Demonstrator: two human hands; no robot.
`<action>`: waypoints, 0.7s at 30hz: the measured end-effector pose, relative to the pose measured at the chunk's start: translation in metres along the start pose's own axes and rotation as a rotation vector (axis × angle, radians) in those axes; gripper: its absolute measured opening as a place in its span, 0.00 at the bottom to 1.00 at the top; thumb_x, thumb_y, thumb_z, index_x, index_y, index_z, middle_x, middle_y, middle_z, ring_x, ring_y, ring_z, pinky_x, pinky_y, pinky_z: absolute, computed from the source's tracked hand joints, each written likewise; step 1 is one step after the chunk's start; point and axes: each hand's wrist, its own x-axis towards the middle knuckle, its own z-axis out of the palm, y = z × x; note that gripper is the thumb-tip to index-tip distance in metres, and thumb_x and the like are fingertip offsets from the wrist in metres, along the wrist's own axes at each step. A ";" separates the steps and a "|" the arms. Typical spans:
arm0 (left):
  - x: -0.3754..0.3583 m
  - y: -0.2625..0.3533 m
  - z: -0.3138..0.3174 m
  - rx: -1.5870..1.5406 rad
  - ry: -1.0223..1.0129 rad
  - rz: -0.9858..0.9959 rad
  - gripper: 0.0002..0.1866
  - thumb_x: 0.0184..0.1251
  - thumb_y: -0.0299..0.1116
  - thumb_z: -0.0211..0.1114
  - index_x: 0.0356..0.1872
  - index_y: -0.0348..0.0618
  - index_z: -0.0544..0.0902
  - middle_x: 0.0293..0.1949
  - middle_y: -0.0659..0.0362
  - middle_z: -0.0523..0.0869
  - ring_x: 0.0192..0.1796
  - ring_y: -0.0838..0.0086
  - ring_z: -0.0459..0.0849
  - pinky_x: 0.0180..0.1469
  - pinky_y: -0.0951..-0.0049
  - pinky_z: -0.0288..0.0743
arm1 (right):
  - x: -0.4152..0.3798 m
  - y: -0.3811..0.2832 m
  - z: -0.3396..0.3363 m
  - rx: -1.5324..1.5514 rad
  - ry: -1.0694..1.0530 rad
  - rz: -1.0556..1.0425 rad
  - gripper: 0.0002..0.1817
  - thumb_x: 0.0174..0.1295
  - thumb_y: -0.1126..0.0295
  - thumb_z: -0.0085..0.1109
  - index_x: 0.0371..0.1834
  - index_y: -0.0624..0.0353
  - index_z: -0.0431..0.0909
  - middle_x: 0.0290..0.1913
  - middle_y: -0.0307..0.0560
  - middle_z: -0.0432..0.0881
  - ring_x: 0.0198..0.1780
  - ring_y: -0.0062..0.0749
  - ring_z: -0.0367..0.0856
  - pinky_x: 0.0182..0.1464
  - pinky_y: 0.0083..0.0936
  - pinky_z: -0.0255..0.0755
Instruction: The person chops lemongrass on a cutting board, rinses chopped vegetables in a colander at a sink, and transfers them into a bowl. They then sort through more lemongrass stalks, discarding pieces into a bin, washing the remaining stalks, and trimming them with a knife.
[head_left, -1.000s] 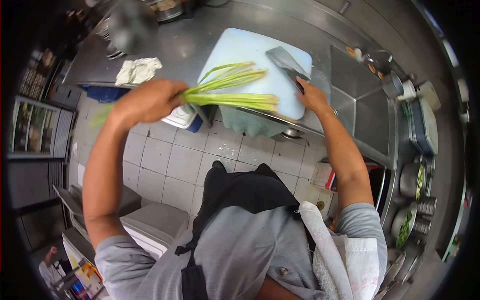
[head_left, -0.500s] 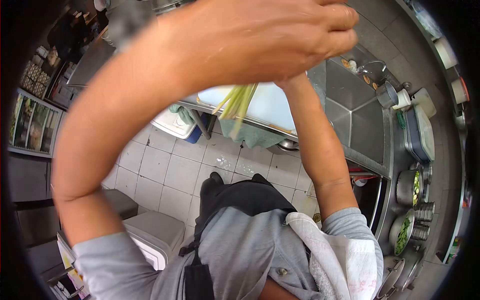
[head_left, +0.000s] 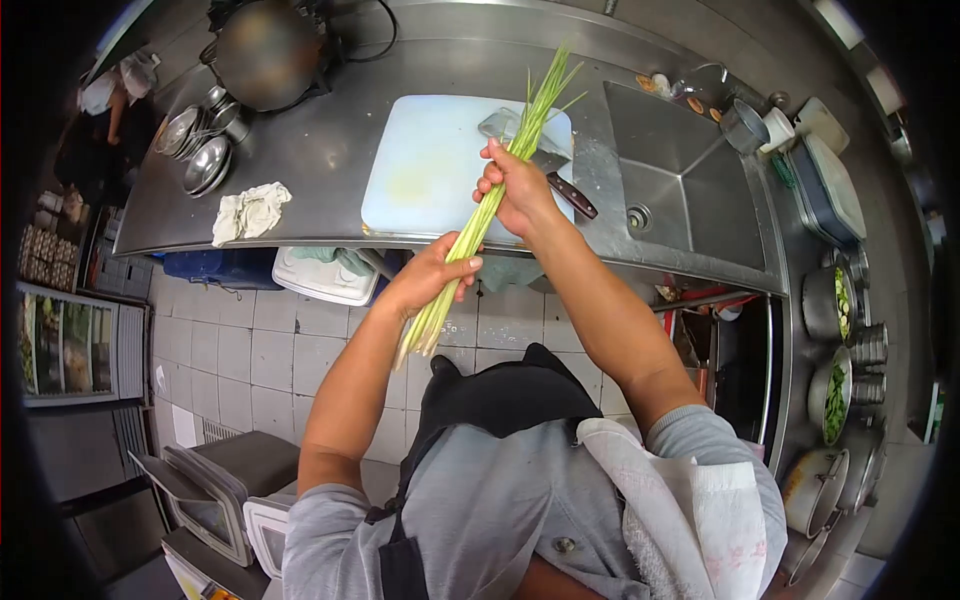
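Note:
A bunch of long, thin green stalks (head_left: 478, 225) with pale lower ends runs slantwise across the front of the counter. My left hand (head_left: 438, 277) is closed around it toward the pale ends, thumb lying across the stalks. Higher up, my right hand (head_left: 515, 190) grips the same bunch, with the green tips fanning out beyond it. Beneath the tips, a white cutting board (head_left: 410, 165) lies on the steel counter. A knife with a brown handle (head_left: 573, 196) rests at the board's right side; the stalks and my right hand partly cover its broad blade.
A steel sink (head_left: 655, 190) is to the right, with pots of cut greens (head_left: 832, 395) beyond. On the left stand metal bowls (head_left: 207, 165), a crumpled cloth (head_left: 250, 212) and a wok (head_left: 268, 55). Lidded bins (head_left: 215, 490) sit low left. Another person (head_left: 110, 95) is far left.
Both hands have come down from high in front of the camera to the counter's front edge. The stalks, mostly hidden behind an arm before, now show in full, and the view takes in the counter.

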 end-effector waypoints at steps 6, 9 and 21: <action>0.036 -0.002 0.000 0.029 0.008 -0.064 0.14 0.77 0.42 0.61 0.51 0.44 0.76 0.24 0.66 0.72 0.21 0.83 0.67 0.24 0.78 0.64 | 0.008 -0.037 -0.062 -0.595 -0.042 -0.157 0.28 0.71 0.43 0.57 0.60 0.54 0.74 0.43 0.50 0.83 0.48 0.44 0.84 0.55 0.46 0.76; 0.046 -0.029 -0.014 0.141 0.052 -0.232 0.12 0.77 0.42 0.61 0.48 0.45 0.75 0.23 0.67 0.72 0.19 0.84 0.65 0.21 0.79 0.61 | 0.014 -0.025 -0.153 -1.699 0.193 -0.167 0.36 0.68 0.43 0.57 0.73 0.48 0.65 0.61 0.60 0.77 0.62 0.56 0.78 0.63 0.47 0.71; 0.021 -0.031 -0.018 -0.074 0.111 -0.188 0.12 0.77 0.41 0.62 0.49 0.46 0.73 0.24 0.65 0.73 0.18 0.83 0.65 0.20 0.79 0.61 | -0.094 -0.008 -0.161 -1.835 0.333 0.048 0.25 0.54 0.68 0.63 0.55 0.56 0.66 0.45 0.66 0.84 0.49 0.66 0.83 0.51 0.55 0.74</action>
